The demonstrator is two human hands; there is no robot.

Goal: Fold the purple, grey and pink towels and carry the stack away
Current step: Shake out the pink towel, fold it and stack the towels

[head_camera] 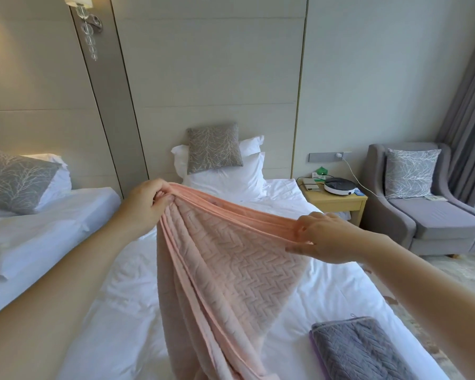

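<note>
White bed [327, 270] fills frame centre, grey armchair [428, 212] at right. Pink towel [225, 270] hangs mid-frame, its top edge pinched by left hand [146, 207] and right hand [329, 237] fingers. Folded grey towel [359, 352] lies atop purple towel [317, 355], lower right.

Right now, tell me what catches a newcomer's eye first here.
A pink chevron-textured towel hangs mid-frame over the white bed, stretched between the left hand and right hand. At lower right, a folded grey towel lies on a purple towel.
</note>
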